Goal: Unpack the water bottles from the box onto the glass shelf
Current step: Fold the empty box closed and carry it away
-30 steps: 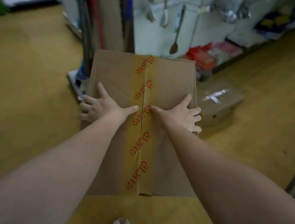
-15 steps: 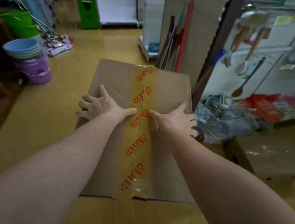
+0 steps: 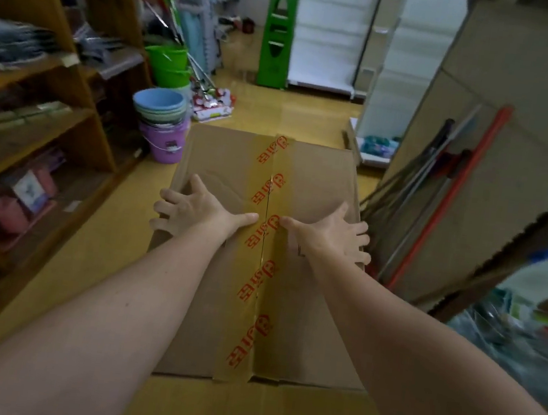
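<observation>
A large brown cardboard box stands closed on the yellow floor in front of me. A strip of clear tape with red lettering seals its top seam. My left hand lies flat on the left flap with fingers spread, its outer fingers reaching the box's left edge. My right hand presses flat on the right flap the same way. Both thumbs point at the taped seam. No water bottles show; the box hides its contents.
Wooden shelves with goods line the left. Stacked plastic buckets stand beside the box's far left corner. Mops and brooms lean on a cardboard-covered rack to the right. A green ladder-like stand and white shelving are far ahead.
The view has swung left while the box turned with it; the shelves and buckets have come into sight. Both hands stay flat on the box top.
</observation>
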